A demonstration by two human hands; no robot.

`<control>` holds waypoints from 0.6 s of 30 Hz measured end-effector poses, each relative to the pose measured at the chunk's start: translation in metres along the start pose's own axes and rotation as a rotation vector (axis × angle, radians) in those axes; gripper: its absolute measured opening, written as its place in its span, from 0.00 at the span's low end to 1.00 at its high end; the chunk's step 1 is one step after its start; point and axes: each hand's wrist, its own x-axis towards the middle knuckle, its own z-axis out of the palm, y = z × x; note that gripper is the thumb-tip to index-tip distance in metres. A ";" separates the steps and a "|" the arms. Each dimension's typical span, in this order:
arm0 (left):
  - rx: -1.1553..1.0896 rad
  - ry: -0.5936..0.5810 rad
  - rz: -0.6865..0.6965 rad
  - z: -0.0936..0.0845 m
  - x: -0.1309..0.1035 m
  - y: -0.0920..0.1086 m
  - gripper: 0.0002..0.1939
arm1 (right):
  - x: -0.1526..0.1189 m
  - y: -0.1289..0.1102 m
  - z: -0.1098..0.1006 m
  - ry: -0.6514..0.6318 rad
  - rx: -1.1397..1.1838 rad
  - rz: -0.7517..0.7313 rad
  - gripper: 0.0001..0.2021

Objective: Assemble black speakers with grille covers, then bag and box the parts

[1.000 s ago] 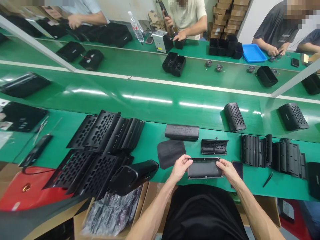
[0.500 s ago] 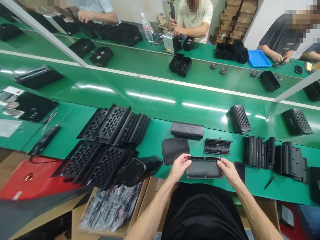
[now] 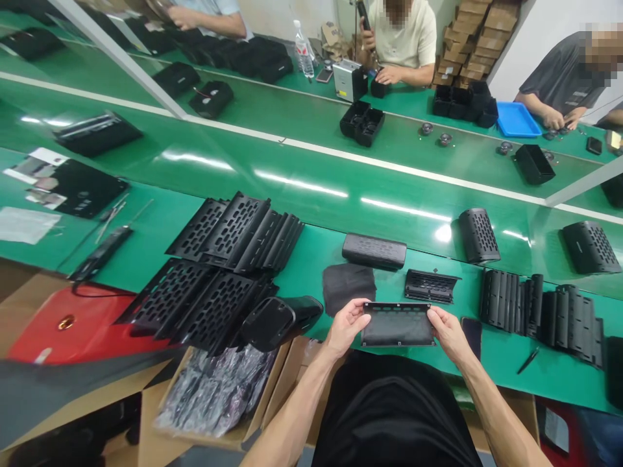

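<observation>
Between my two hands is a black speaker grille [image 3: 398, 329], its hollow inner side facing up and dark cloth lining visible in it. My left hand [image 3: 346, 327] pinches its left end with thumb and fingers. At the right end, my right hand [image 3: 448, 332] grips in the same way. A piece of black mesh cloth [image 3: 348, 288] lies just beyond my left hand. Another black grille [image 3: 431, 286] rests on the green table beyond the held one, with a black speaker housing [image 3: 374, 251] behind. A phone [image 3: 472, 337] lies beside my right wrist.
Stacked grilles [image 3: 233, 233] fill the left, near a dark speaker case [image 3: 267, 323]. More grille panels [image 3: 511, 301] stand right, above a small black pen-like tool [image 3: 528, 361]. Below the table edge sits a carton of plastic-wrapped parts [image 3: 219, 389]. Co-workers sit across the green belt [image 3: 302, 165].
The camera view has turned slightly, so most of the table appears farther right. Both hands still hold the grille in nearly the same pose. A co-worker opposite has raised a tool.
</observation>
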 end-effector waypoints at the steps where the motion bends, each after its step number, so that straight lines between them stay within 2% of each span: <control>1: 0.000 0.000 0.010 -0.001 -0.003 0.002 0.27 | 0.001 -0.002 0.002 -0.006 0.019 0.014 0.26; 7: -0.085 -0.022 0.047 -0.005 -0.016 0.009 0.31 | 0.003 -0.012 0.011 -0.067 0.054 0.026 0.24; 12: -0.209 -0.006 0.065 -0.009 -0.034 0.016 0.30 | 0.003 -0.021 0.017 -0.141 0.065 0.008 0.24; 15: -0.462 -0.114 -0.051 -0.013 -0.045 0.024 0.25 | 0.002 -0.034 0.023 -0.261 0.056 0.046 0.23; 18: -0.620 -0.293 -0.259 -0.016 -0.049 0.030 0.37 | 0.005 -0.051 0.039 -0.460 -0.040 0.076 0.21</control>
